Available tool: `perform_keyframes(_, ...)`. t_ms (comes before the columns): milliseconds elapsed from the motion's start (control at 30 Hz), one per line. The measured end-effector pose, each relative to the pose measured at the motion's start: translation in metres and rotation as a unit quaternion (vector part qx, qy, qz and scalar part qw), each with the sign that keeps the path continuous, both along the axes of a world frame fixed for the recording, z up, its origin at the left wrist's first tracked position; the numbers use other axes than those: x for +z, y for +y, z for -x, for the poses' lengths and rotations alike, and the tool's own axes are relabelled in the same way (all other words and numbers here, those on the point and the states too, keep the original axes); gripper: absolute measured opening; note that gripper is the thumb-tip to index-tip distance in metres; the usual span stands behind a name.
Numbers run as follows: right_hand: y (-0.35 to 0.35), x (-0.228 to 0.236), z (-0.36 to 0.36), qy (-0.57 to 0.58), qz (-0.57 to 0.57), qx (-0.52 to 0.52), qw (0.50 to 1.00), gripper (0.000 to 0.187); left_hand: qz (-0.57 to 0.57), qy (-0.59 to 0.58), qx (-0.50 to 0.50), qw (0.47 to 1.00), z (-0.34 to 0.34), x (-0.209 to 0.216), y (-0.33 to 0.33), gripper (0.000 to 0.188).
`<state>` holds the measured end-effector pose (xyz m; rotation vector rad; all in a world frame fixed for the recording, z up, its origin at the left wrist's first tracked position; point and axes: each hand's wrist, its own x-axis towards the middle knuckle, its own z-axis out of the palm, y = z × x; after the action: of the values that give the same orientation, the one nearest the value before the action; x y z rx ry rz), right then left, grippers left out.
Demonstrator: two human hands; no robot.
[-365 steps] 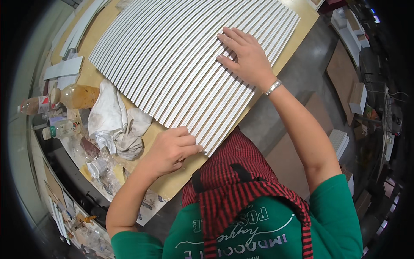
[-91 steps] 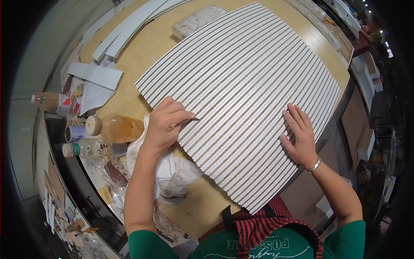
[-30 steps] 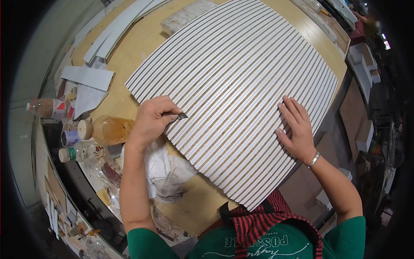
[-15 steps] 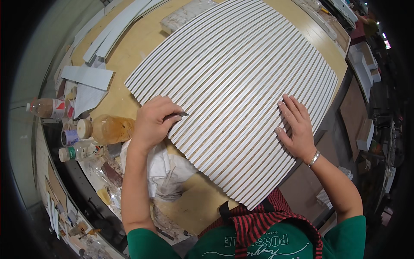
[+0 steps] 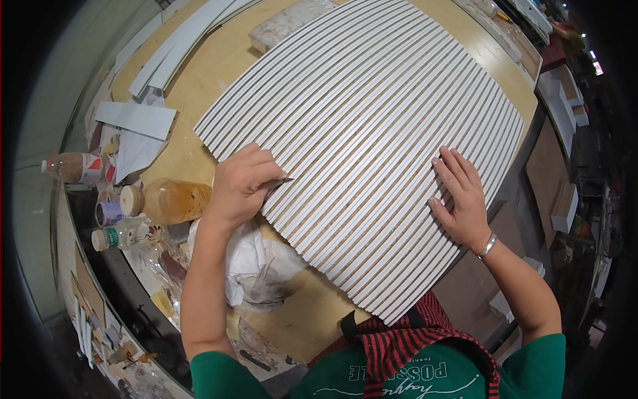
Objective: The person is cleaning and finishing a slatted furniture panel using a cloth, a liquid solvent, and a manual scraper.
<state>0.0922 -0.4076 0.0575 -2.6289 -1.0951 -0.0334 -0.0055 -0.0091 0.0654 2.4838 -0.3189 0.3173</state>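
Note:
A large white panel [image 5: 372, 139] with parallel brown grooves lies across the table in front of me. My left hand [image 5: 244, 185] is at its left edge, with thumb and fingers pinched on a small, thin, dark blade-like piece [image 5: 288, 179]. Only the pointed tip of that piece shows, close to the panel's surface; the rest is hidden in my fingers. On the right part of the panel my right hand [image 5: 460, 199] rests flat, fingers stretched out and holding nothing.
Left of the panel stand a jug of amber liquid [image 5: 174, 201], several bottles, a jar and a crumpled white cloth [image 5: 249, 263]. White strips [image 5: 189, 50] and a loose white board [image 5: 136, 120] lie at the far left. A stained block [image 5: 289, 26] touches the panel's far side.
My left hand has turned slightly, and less of the dark piece shows beyond the fingers. My right hand stays flat on the panel.

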Motion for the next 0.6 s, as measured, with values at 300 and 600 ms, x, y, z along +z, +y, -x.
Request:
perform_keyframes(300,-0.0006,-0.0003,-0.0005,-0.001,0.001,-0.001,1.000,0.067,0.005,0.006,-0.016,1.000,-0.0032,0.0032,0.0008,0.013)
perform_keyframes(600,-0.0007,-0.0001,-0.0003,-0.001,0.006,-0.001,1.000,0.067,0.003,0.021,-0.018,1.000,-0.0015,0.0037,0.0053,0.012)
